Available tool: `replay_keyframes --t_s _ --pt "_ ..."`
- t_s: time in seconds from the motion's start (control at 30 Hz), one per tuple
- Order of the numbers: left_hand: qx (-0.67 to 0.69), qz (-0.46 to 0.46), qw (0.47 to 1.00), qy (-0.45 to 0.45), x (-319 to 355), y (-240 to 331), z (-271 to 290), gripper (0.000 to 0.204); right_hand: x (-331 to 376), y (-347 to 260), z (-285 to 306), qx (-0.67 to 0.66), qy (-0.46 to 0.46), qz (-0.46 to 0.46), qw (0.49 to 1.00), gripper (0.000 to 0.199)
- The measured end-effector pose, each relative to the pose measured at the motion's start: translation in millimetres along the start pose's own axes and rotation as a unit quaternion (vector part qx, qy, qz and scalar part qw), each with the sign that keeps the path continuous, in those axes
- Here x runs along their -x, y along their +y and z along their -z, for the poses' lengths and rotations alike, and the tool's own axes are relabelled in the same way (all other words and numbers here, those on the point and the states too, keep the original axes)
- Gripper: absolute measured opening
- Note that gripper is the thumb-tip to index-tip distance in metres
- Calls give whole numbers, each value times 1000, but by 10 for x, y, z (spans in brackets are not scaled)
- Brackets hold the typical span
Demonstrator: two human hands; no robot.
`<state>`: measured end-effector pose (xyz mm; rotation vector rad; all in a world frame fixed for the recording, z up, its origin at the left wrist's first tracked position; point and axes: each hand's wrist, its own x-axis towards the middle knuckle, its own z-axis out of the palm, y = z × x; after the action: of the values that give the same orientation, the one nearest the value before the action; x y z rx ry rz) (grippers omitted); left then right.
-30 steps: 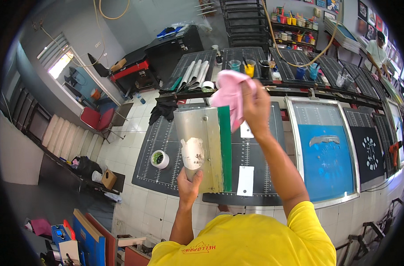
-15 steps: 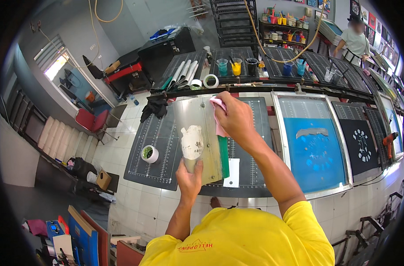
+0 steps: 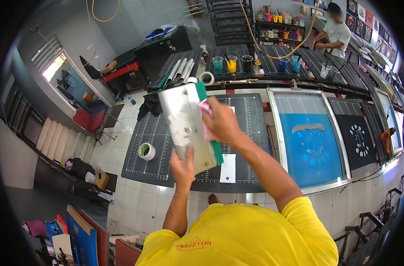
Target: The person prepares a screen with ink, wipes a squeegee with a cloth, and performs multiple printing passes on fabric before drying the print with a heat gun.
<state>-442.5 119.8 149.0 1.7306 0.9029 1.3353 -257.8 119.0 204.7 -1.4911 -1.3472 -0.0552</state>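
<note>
A wide metal-handled squeegee (image 3: 180, 99) with a green blade (image 3: 217, 153) is held up over the dark printing boards. My left hand (image 3: 183, 167) grips its lower part, the thumb on the near face by a whitish smeared patch. My right hand (image 3: 223, 120) is closed on a pink cloth (image 3: 207, 129), pressed against the squeegee along the blade edge, about midway up. My fingertips there are partly hidden. Below lies a white slip of paper (image 3: 228, 169) on the board. A white tub (image 3: 146, 151) with green and dark residue stands to the left.
At right, a framed screen (image 3: 315, 168) with blue mesh carries a grey ink streak. Beyond it are a black printed cloth (image 3: 353, 141) and an orange heat gun (image 3: 388, 138). Ink cups, including a yellow one (image 3: 231, 66), and tape rolls line the back boards. A co-worker (image 3: 337, 33) stands far right.
The squeegee has tipped, its top now further left. My right hand and the cloth have slid from its upper end down along the blade edge. The co-worker has moved left.
</note>
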Motion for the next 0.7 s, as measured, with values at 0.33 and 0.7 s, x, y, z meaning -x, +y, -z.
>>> replay_keyframes --t_s 0.33,0.7 --pt "15 29 999 11 -101 -3 67 39 211 -72 -118 -10 -13 24 1000 19" --pt "47 96 993 40 -245 -286 236 47 1236 123 -230 -30 -196 18 980 14"
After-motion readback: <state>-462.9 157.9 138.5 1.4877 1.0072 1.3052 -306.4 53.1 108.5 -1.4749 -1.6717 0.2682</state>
